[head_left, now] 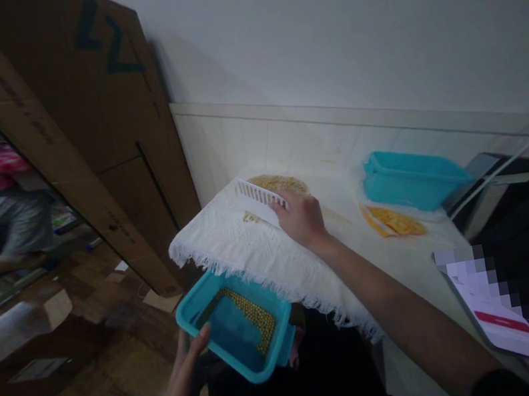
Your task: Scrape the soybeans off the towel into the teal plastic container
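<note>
My left hand [196,348] grips the near left rim of a teal plastic basin [290,349], thumb over the edge. The basin is tilted just below the table's front edge, and small round golden beads [259,320] lie along its right and far sides. In my right hand [302,218] is a white slotted plastic piece [258,202], held on edge over the white fringed cloth [229,231]. Behind that piece spreads a pile of small tan beads [287,183]; a few more lie on its near side. My right fingertips are partly hidden.
Another teal basin [410,177] stands at the back right, with a yellow bag [393,220] before it. A phone or tablet [502,314] lies at the right edge. A tall cardboard box [93,118] is on the left; beyond it, a person in grey trousers [15,226] sits.
</note>
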`<act>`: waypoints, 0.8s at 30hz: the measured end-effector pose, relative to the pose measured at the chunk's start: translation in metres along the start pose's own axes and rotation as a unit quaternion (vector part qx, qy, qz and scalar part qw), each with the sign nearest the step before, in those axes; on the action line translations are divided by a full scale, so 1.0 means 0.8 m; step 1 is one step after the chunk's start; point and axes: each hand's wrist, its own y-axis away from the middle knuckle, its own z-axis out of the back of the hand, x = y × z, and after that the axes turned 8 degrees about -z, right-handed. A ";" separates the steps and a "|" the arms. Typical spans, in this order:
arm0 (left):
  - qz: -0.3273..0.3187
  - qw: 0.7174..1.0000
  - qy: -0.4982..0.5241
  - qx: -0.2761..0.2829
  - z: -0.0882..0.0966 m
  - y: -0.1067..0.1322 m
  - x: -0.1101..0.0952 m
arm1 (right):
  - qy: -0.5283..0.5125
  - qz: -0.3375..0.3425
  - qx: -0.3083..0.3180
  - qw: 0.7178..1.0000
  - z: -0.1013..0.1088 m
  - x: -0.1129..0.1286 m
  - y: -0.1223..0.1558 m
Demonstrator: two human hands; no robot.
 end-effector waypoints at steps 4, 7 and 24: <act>0.000 1.000 -0.006 -0.028 0.004 -0.005 0.008 | -0.007 -0.008 0.020 1.000 -0.010 0.002 0.002; -0.005 0.999 -0.009 -0.034 0.008 -0.010 0.014 | -0.023 -0.008 0.026 0.999 -0.012 0.001 0.001; -0.031 0.997 -0.002 -0.065 0.018 -0.020 0.018 | -0.004 0.005 -0.001 1.000 -0.009 0.001 0.013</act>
